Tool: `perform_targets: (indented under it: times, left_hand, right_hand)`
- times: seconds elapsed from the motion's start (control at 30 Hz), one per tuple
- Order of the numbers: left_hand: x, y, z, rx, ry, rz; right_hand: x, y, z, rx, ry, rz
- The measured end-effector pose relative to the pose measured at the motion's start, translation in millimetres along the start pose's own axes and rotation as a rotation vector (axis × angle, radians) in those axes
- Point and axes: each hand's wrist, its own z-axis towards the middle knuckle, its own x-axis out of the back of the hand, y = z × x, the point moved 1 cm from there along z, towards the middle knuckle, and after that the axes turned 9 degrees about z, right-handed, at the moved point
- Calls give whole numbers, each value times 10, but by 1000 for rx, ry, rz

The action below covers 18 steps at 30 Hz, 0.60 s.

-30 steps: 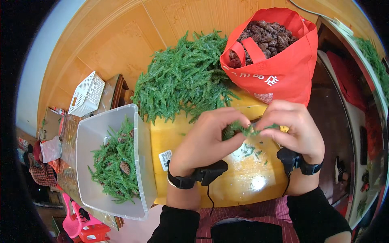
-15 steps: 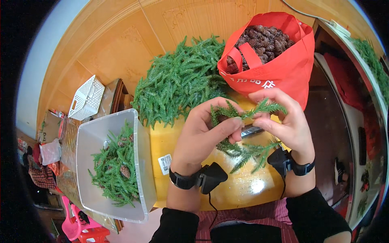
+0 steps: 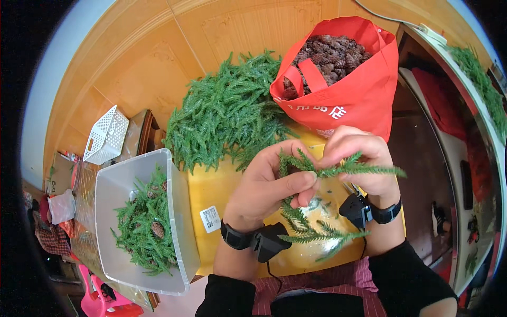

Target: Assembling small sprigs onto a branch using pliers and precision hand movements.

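Observation:
Above the yellow table (image 3: 232, 259), a green artificial pine sprig (image 3: 364, 169) with several branches is held between both hands. My left hand (image 3: 269, 182) is closed, its thumb and forefinger pinching the sprig where the branches meet. My right hand (image 3: 364, 158) is closed too, its thumb and fingertips together on the sprig just right of that joint. One branch points right across my right hand, and others hang below my left hand. A small metallic thing shows partly under my right hand; I cannot make out its kind.
Behind my hands lies a heap of green sprigs (image 3: 224, 111). A red bag (image 3: 348, 108) of brown pine cones (image 3: 332, 58) stands at back right. At left is a clear plastic bin (image 3: 185, 232) of sprigs with cones. A white label (image 3: 210, 218) lies on the table; a white basket (image 3: 108, 138) stands farther left.
The sprig has turned in my hands, its upper branch now pointing farther right. My right hand's fingers have drawn in closer to my left hand. The whole view has shifted slightly.

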Motion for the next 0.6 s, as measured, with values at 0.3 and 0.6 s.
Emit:
perform_targets:
  times: [0.3, 0.6]
  left_hand:
    - [-87, -41, 13, 111, 74, 166]
    - [16, -22, 20, -38, 158, 202]
  right_hand:
    - [14, -65, 11, -8, -177, -5]
    - [-172, 29, -9, -100, 22, 89]
